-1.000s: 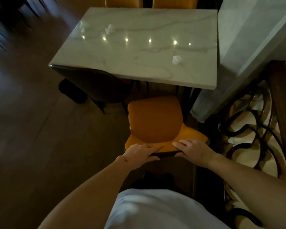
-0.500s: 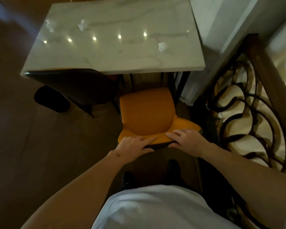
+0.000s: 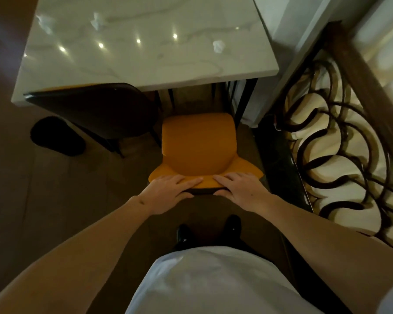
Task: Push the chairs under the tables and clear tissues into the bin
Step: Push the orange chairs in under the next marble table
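Both hands on top edge of the orange chair (image 3: 196, 141) backrest: left hand (image 3: 168, 189) and right hand (image 3: 241, 189) side by side, fingers draped over the front, thumbs seemingly hooked behind the dark back edge. Grip clamped on the chair on both sides. Seat front just short of the desk (image 3: 145, 71) edge, not yet under it. Dark-backed chair (image 3: 95, 109) alongside already tucked in. Three crumpled tissues on the desk: near right tissue (image 3: 217, 46), middle tissue (image 3: 97, 20), far left tissue (image 3: 43, 22). Dark round object (image 3: 57, 135) on the floor to the left, probably the bin.

Advice for the push: straight forward, even pressure from both hands to avoid yaw. Tight on the right, with a black desk leg (image 3: 243, 105) and the railing (image 3: 340, 132) close by, so better biased slightly left. Stop at backrest near desk edge. Low and slow; legs may catch on the floor. Tissues next.
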